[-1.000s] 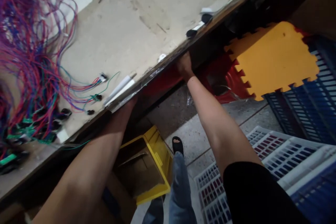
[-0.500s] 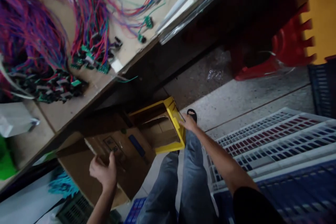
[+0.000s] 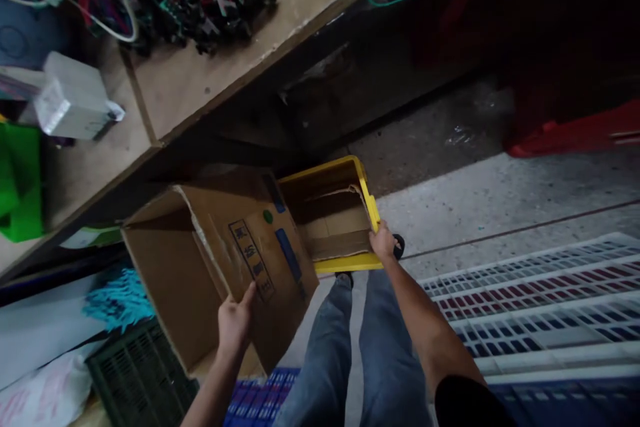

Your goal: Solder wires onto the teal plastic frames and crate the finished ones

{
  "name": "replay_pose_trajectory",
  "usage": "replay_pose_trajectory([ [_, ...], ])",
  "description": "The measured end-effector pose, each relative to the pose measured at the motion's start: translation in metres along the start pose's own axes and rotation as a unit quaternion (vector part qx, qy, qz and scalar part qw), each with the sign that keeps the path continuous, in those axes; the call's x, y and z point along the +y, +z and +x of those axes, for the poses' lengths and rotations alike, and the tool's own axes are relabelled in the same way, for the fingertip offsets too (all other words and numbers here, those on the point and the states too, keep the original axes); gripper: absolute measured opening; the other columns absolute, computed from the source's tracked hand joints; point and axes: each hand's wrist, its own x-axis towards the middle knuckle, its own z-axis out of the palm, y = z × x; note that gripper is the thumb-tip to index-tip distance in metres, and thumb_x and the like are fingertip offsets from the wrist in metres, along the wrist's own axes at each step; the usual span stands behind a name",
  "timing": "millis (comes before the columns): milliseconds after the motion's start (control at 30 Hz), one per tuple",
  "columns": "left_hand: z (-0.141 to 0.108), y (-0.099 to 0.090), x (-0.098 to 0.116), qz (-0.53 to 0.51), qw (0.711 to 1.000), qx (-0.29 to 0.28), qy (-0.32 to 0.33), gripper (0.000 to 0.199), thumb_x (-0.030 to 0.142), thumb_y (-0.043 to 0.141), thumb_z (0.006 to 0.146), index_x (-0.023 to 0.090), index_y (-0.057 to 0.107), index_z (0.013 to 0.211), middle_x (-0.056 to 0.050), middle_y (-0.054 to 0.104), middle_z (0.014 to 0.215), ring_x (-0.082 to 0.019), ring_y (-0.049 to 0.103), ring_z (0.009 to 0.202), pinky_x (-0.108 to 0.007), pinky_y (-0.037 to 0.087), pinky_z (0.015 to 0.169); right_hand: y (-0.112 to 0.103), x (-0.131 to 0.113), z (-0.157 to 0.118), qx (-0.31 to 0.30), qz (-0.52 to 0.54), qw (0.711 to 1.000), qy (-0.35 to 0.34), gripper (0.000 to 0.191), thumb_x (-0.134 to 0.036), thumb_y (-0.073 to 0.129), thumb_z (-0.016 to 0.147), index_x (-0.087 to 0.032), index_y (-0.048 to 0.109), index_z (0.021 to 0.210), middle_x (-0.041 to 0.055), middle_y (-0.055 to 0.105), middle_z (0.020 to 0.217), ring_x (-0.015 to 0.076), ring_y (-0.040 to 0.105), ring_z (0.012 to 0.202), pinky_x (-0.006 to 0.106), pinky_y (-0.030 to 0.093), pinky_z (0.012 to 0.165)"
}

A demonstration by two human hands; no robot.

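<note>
My left hand (image 3: 236, 320) grips the edge of a large brown cardboard box (image 3: 245, 240), thumb on its printed side and fingers inside the rim. The box lies tilted, its open end facing left, and dark lettering and blue tape show on its side. Closed on the near right rim of a yellow plastic crate (image 3: 345, 261) is my right hand (image 3: 383, 241). A piece of cardboard (image 3: 335, 220) lines the inside of the crate. Box and crate sit side by side below the workbench, and the box covers the crate's left end.
Above runs the wooden workbench (image 3: 215, 90), bearing wire harnesses (image 3: 210, 0) and a small white box (image 3: 75, 97). White slatted crates (image 3: 540, 293) stand at the right. A dark green crate (image 3: 140, 373) and a blue crate (image 3: 263, 393) are at lower left. A red plastic item (image 3: 575, 133) lies beyond.
The view has swung left along the bench. My left hand has closed on the cardboard box edge, and my right hand has taken a fuller hold of the yellow crate's rim.
</note>
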Motion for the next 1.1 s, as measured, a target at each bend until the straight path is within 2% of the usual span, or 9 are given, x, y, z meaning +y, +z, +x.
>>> replay_pose_trajectory([
  [167,-0.088,0.045,-0.014,-0.018,0.999,-0.037,-0.008,0.061,0.051,0.077,0.07,0.001,0.068,0.103,-0.002,0.061,0.051,-0.013,0.047,0.04,-0.023,0.037,0.039,-0.061,0.002,0.049,0.088,0.023,0.996,0.026,0.041,-0.02,0.058,0.089,-0.014,0.051,0.129,0.0152,0.069,0.108,0.0266,0.065,0.104,0.035,0.045,0.09],
  [367,-0.173,0.121,0.008,-0.096,0.978,-0.173,0.072,0.062,0.06,0.061,0.084,0.007,0.069,0.114,-0.011,0.074,0.082,-0.014,0.061,0.055,-0.022,0.044,0.047,-0.139,0.013,0.082,0.148,0.087,0.985,0.031,0.055,-0.024,0.056,0.092,-0.002,0.041,0.141,0.0265,0.059,0.129,0.0282,0.057,0.12,0.044,0.041,0.102],
  [467,-0.194,0.153,0.036,-0.119,0.96,-0.207,0.15,0.051,0.047,0.053,0.093,0.007,0.066,0.123,-0.016,0.074,0.108,-0.021,0.071,0.091,-0.027,0.056,0.077,-0.166,0.011,0.039,0.132,0.122,0.982,-0.054,0.05,-0.03,0.054,0.093,-0.002,0.052,0.135,0.0251,0.057,0.135,0.0261,0.054,0.125,0.041,0.038,0.108],
  [567,-0.208,0.181,0.079,-0.143,0.95,-0.205,0.187,0.049,0.035,0.048,0.095,0.005,0.059,0.133,-0.019,0.066,0.128,-0.024,0.063,0.121,-0.032,0.048,0.104,-0.186,0.008,-0.035,0.073,0.156,0.973,-0.157,0.05,-0.05,0.05,0.094,-0.01,0.067,0.119,0.0159,0.068,0.122,0.0228,0.063,0.114,0.036,0.046,0.104],
  [767,-0.224,0.227,0.175,-0.145,0.918,-0.29,0.229,0.057,0.026,0.05,0.095,0.011,0.041,0.149,-0.016,0.061,0.138,-0.022,0.06,0.125,-0.032,0.044,0.108,-0.227,0.019,-0.134,-0.006,0.191,0.936,-0.296,0.069,-0.068,0.042,0.092,-0.021,0.054,0.141,0.0092,0.056,0.144,0.0225,0.052,0.135,0.039,0.041,0.114],
  [833,-0.221,0.227,0.191,-0.123,0.889,-0.354,0.262,0.06,0.027,0.054,0.093,0.011,0.04,0.15,-0.017,0.061,0.138,-0.023,0.06,0.125,-0.033,0.045,0.108,-0.242,0.022,-0.138,0.022,0.121,0.957,-0.261,0.074,-0.063,0.057,0.085,-0.018,0.052,0.143,0.012,0.057,0.143,0.0256,0.052,0.134,0.039,0.042,0.112],
  [933,-0.203,0.194,0.182,-0.109,0.866,-0.367,0.323,0.052,0.03,0.054,0.093,0.01,0.051,0.141,-0.018,0.056,0.144,-0.024,0.051,0.135,-0.035,0.037,0.116,-0.256,0.021,-0.135,0.051,0.013,0.984,-0.171,0.06,-0.052,0.062,0.084,-0.014,0.064,0.131,0.0134,0.075,0.102,0.0288,0.07,0.101,0.038,0.053,0.09],
  [1033,-0.163,0.13,0.138,-0.085,0.899,-0.137,0.407,0.051,0.031,0.058,0.09,0.012,0.053,0.138,-0.018,0.043,0.153,-0.026,0.033,0.147,-0.042,0.021,0.124,-0.256,0.015,-0.14,0.084,-0.002,0.987,-0.138,0.048,-0.048,0.052,0.091,-0.015,0.072,0.12,0.0099,0.075,0.078,0.0263,0.071,0.08,0.034,0.052,0.075],
  [1100,-0.131,0.087,0.104,-0.025,0.934,0.01,0.357,0.066,0.033,0.065,0.085,0.01,0.044,0.144,-0.022,0.036,0.156,-0.031,0.028,0.149,-0.05,0.02,0.124,-0.251,0.012,-0.147,0.109,-0.001,0.986,-0.128,0.048,-0.049,0.051,0.091,-0.015,0.073,0.116,0.0091,0.074,0.075,0.0245,0.07,0.077,0.032,0.051,0.072],
])
